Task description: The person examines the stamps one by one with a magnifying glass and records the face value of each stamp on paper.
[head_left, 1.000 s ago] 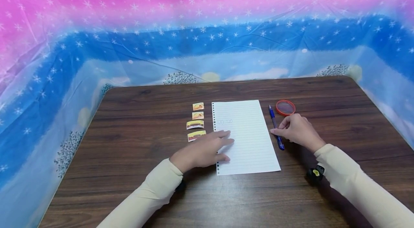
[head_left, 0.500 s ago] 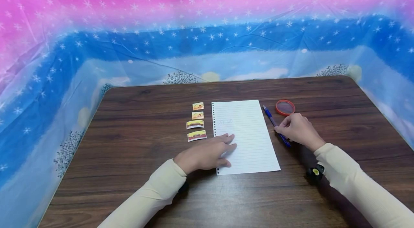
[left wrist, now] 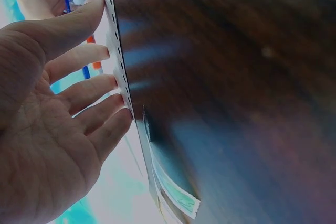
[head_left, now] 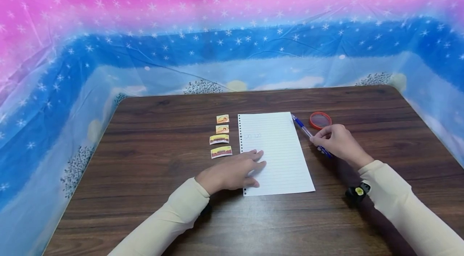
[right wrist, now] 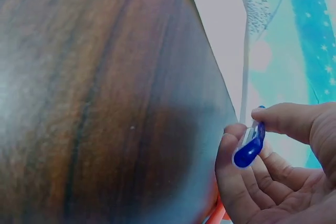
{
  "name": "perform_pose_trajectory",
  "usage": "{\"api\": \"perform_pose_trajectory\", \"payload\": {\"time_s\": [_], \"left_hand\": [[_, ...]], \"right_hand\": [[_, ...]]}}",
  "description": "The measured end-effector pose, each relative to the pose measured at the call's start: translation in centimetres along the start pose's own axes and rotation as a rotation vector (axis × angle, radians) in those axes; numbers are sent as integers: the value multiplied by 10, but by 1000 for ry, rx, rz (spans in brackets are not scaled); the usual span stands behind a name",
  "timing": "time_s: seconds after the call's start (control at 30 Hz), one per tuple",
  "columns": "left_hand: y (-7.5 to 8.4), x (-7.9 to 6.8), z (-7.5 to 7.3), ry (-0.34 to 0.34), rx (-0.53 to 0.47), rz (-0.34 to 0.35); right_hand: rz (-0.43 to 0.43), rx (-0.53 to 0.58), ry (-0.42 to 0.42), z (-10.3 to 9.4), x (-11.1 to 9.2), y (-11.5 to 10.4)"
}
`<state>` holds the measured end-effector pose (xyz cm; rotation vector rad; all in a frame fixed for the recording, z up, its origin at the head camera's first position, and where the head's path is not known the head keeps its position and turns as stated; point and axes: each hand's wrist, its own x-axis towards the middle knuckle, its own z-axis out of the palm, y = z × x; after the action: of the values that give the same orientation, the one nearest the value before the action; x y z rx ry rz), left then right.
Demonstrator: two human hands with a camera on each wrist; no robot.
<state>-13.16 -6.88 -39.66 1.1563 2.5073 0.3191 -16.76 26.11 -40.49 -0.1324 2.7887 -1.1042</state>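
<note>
A sheet of lined paper (head_left: 275, 159) lies on the table, with faint handwritten figures near its upper left. My left hand (head_left: 232, 170) rests on its lower left part, fingers spread; the left wrist view shows the fingertips (left wrist: 113, 82) touching the sheet by its punched edge. To the right of the paper, my right hand (head_left: 338, 143) pinches a blue pen (head_left: 301, 124) between thumb and fingers. The pen slants with its far end by the paper's upper right corner. Its rounded blue end (right wrist: 248, 153) points toward the camera in the right wrist view.
Several small printed paper pieces (head_left: 221, 151) lie in a column left of the sheet. Just beyond my right hand is a red-rimmed round object (head_left: 320, 120). The brown wooden table (head_left: 152, 143) is backed by a snowflake-patterned cloth (head_left: 203, 46).
My right hand has taken hold of the pen, whose far end has swung left to the paper's corner. My left hand has slid slightly toward me and right.
</note>
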Motion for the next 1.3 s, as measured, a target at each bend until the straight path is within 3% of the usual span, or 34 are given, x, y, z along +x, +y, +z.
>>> {"api": "perform_pose_trajectory", "payload": {"time_s": [0.17, 0.53, 0.87, 1.03, 1.3], "left_hand": [[-1, 0, 0, -2, -6, 4], [-1, -1, 1, -16, -11, -12], [-1, -1, 1, -15, -19, -11], [-1, -1, 1, -12, -17, -10], [-1, -1, 1, -13, -20, -10]], "right_hand": [[-7, 127, -4, -2, 2, -1], [-8, 272, 34, -5, 5, -2], [-14, 320, 43, -6, 6, -2], [-42, 375, 79, -6, 8, -2], [-38, 368, 135, -9, 7, -4]]}}
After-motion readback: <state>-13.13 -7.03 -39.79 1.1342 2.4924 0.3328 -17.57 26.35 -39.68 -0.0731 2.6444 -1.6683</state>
